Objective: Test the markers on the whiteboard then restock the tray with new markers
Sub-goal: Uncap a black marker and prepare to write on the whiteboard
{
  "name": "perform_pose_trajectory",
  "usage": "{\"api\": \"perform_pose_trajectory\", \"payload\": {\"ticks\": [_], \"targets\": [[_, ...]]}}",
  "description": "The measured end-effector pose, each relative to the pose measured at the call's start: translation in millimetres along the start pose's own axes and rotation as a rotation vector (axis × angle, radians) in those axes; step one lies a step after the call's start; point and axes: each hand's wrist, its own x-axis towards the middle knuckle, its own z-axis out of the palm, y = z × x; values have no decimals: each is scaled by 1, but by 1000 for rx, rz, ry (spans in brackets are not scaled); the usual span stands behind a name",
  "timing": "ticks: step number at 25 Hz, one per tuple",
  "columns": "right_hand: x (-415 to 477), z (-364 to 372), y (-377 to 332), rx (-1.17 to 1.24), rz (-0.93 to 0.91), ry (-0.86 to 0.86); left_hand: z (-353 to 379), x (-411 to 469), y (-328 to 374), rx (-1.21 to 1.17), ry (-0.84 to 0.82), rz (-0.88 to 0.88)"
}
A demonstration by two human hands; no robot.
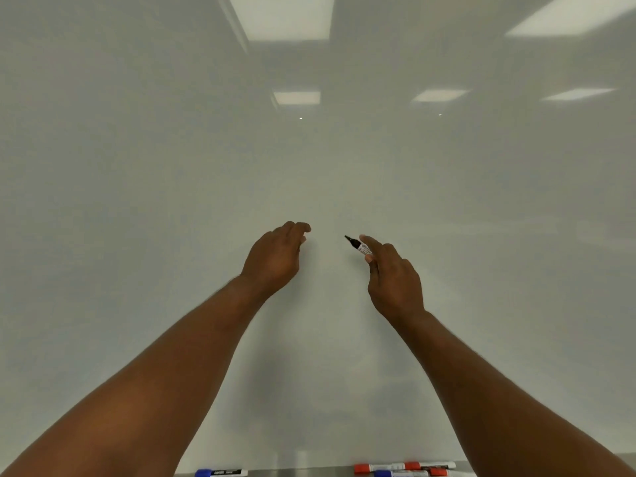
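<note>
Head view: the right hand (395, 284) holds its grip pinched on an uncapped black marker (359, 247), tip pointing up-left, close to the whiteboard (172, 166). The left hand (275, 259) curls its fingers; I cannot tell whether that grip holds anything. A blue-capped marker (220, 472) and red-capped markers (378, 468) lie in the tray (303, 472) below.

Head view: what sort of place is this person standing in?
Probably an office or classroom. A big whiteboard fills the view, markers lie on its tray, and ceiling light panels are mirrored in the board. The right hand holds a black marker, uncapped.
</note>
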Motion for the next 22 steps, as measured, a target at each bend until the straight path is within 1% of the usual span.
{"api": "perform_pose_trajectory", "payload": {"ticks": [3, 6, 11, 14, 18, 22], "targets": [[5, 1, -3, 65, -12, 8, 0, 16, -3, 106, 125, 23], [12, 6, -2, 42, -54, 19, 2, 31, -7, 204, 172, -27], [24, 13, -4, 97, -64, 78, 14, 59, -17, 224, 262, -38], [32, 17, -5, 172, -62, 131, 28, 71, -26, 172, 332, 10], [40, 23, -2, 229, -55, 150, 42, 77, -33, 124, 399, 20], [41, 30, 1, 273, -29, 160, 47, 78, -37, 175, 398, 60]]}}
